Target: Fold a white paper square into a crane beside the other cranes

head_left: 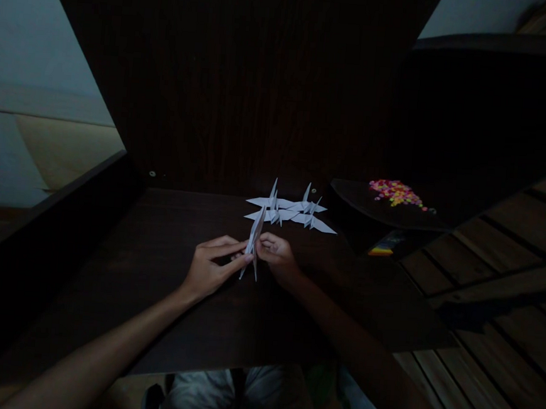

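Shaping or adjusting a folded paper piece seems to be the step in hand, just below the centre of the frame and above the dark worktop. The left hand comes in from the lower left, its thumb and fingers pinching the piece from the side. The right hand meets it from the right with curled fingers – whether they grip or merely brace it, I cannot tell. The piece stands on edge, one long point upward and two narrow points below.

Just beyond, right of centre, four paper cranes sit close together in two rows; small coloured bits lie on a low shelf at the right. The next move probably calls for a steady left pinch – light enough not to crush the folds – while the right fingers work the paper.
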Available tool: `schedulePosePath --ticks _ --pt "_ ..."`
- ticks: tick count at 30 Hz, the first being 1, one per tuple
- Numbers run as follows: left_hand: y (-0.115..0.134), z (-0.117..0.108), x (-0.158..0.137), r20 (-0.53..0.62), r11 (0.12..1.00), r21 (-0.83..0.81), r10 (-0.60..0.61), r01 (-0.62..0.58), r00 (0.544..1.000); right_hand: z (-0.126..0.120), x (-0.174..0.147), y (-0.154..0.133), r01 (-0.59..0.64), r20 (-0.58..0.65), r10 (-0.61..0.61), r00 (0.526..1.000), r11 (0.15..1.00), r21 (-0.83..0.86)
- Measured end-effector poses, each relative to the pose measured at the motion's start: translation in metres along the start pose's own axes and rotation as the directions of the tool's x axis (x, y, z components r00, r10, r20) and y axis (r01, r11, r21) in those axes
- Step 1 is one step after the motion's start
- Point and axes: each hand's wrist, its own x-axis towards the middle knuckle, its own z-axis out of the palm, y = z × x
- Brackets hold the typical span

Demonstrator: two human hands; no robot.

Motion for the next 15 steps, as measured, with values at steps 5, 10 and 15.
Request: schedulePosePath --ticks 5,10,15 --pt "-0.0001 0.0023 -0.0019 -0.054 0.993 0.099 0.077 -0.072 0.996 0.0005 0.0018 0.0022 0.11 -0.088 -0.124 0.988 0.983 -0.144" --pt "0.0001 0.0025 -0.0012 -0.108 0.98 0.174 0.112 -0.092 0.988 0.002 0.0013 0.0034 0.153 -0.101 -0.176 0.979 0.967 -0.202" --pt "-0.0006 0.0006 -0.0001 -0.103 0.984 0.177 0.046 -0.027 0.994 0.0042 -0.002 -0.0048 0.12 -0.077 -0.133 0.988 0.981 -0.151"
